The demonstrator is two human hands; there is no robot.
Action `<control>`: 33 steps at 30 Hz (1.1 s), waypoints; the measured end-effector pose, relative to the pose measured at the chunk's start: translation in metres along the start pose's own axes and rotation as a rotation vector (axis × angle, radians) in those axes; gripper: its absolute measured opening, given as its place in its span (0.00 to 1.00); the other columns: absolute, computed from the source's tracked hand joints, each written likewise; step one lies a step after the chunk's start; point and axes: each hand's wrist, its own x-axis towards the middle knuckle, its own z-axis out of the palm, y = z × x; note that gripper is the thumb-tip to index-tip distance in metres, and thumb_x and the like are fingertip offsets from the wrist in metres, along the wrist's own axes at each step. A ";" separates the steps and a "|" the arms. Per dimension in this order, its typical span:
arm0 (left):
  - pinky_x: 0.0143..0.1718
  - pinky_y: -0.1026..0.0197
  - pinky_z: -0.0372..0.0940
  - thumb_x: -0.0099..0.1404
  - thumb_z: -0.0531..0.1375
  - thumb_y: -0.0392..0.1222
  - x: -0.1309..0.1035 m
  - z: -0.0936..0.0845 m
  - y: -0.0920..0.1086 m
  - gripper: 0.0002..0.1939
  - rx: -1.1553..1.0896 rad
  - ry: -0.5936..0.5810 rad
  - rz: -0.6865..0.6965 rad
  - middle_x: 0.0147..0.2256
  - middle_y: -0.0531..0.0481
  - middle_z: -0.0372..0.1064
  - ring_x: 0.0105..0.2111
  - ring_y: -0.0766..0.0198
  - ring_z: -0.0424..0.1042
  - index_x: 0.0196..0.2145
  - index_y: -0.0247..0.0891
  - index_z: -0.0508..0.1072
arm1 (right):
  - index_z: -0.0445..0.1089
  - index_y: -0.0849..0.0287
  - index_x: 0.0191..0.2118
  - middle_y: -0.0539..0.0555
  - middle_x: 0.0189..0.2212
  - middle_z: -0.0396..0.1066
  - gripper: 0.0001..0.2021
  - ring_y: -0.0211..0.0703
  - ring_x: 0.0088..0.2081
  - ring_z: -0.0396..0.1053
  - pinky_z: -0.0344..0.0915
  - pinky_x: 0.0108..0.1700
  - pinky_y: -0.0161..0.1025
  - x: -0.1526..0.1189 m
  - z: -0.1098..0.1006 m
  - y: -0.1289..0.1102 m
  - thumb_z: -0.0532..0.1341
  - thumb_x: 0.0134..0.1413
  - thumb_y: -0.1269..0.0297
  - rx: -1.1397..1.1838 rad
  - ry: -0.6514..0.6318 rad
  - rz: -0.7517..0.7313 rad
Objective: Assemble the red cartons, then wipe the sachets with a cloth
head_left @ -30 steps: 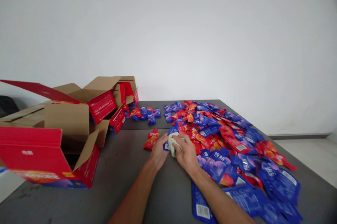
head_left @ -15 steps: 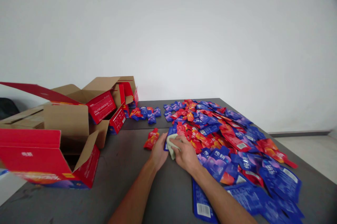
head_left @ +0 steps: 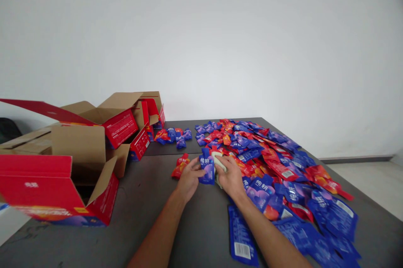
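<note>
Upright between my hands is a small blue pouch [head_left: 207,170] with pale lettering, its printed front toward me. My left hand [head_left: 189,179] pinches it along its left side. A pale cloth [head_left: 218,161] is bunched in the fingers of my right hand [head_left: 230,175], close beside the pouch's right edge. Just behind my left hand a red pouch [head_left: 179,165] lies on the dark table [head_left: 147,209]. A large pile of red and blue pouches [head_left: 261,190] spreads from my right hand toward the right.
An open red carton [head_left: 47,188] stands at the left with flaps raised. More opened cartons [head_left: 121,127] sit behind it. A small group of red and blue pouches [head_left: 173,136] lies near the far edge, and a blue pouch with a barcode [head_left: 242,234] is under my right forearm.
The blue pouch, mostly covered by the cloth and fingers before, now shows its front. My right hand has moved slightly right with the cloth, off the pouch's face.
</note>
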 end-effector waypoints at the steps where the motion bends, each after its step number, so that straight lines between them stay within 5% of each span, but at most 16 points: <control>1: 0.38 0.61 0.67 0.49 0.68 0.30 0.000 0.000 0.001 0.29 0.008 -0.004 0.019 0.42 0.42 0.76 0.35 0.61 0.74 0.50 0.35 0.74 | 0.76 0.56 0.49 0.57 0.44 0.71 0.15 0.47 0.45 0.70 0.67 0.52 0.44 0.001 -0.001 0.000 0.59 0.58 0.63 0.005 0.021 -0.002; 6: 0.37 0.61 0.69 0.51 0.70 0.40 0.001 0.001 0.002 0.26 0.102 0.086 0.067 0.45 0.41 0.76 0.37 0.59 0.75 0.49 0.36 0.75 | 0.75 0.54 0.51 0.58 0.47 0.69 0.16 0.49 0.47 0.69 0.68 0.53 0.47 -0.001 -0.001 -0.002 0.58 0.60 0.63 -0.011 0.087 -0.116; 11: 0.38 0.60 0.69 0.51 0.71 0.41 0.005 -0.003 0.001 0.26 0.218 0.268 0.178 0.44 0.43 0.76 0.38 0.59 0.75 0.48 0.39 0.75 | 0.74 0.50 0.52 0.57 0.48 0.68 0.17 0.47 0.47 0.70 0.70 0.51 0.45 -0.007 0.003 -0.005 0.57 0.59 0.66 -0.041 -0.005 -0.199; 19: 0.49 0.56 0.65 0.56 0.64 0.36 0.007 -0.006 0.007 0.21 0.321 0.228 0.266 0.47 0.45 0.76 0.46 0.56 0.74 0.49 0.41 0.75 | 0.73 0.48 0.53 0.55 0.49 0.68 0.21 0.44 0.45 0.71 0.70 0.48 0.40 -0.021 0.009 -0.018 0.57 0.55 0.72 -0.079 -0.385 -0.307; 28: 0.53 0.56 0.62 0.51 0.60 0.28 0.002 0.004 0.000 0.22 0.403 -0.079 0.114 0.46 0.47 0.76 0.49 0.54 0.71 0.44 0.41 0.79 | 0.74 0.51 0.52 0.57 0.48 0.67 0.17 0.47 0.46 0.70 0.70 0.50 0.44 -0.006 0.004 0.005 0.56 0.59 0.67 -0.179 -0.058 -0.116; 33: 0.56 0.54 0.60 0.52 0.60 0.28 0.005 0.002 -0.008 0.23 0.369 0.019 0.175 0.46 0.46 0.76 0.50 0.54 0.71 0.45 0.42 0.77 | 0.74 0.51 0.51 0.57 0.47 0.68 0.18 0.46 0.45 0.71 0.70 0.49 0.42 -0.010 0.004 -0.002 0.57 0.57 0.69 -0.164 -0.197 -0.153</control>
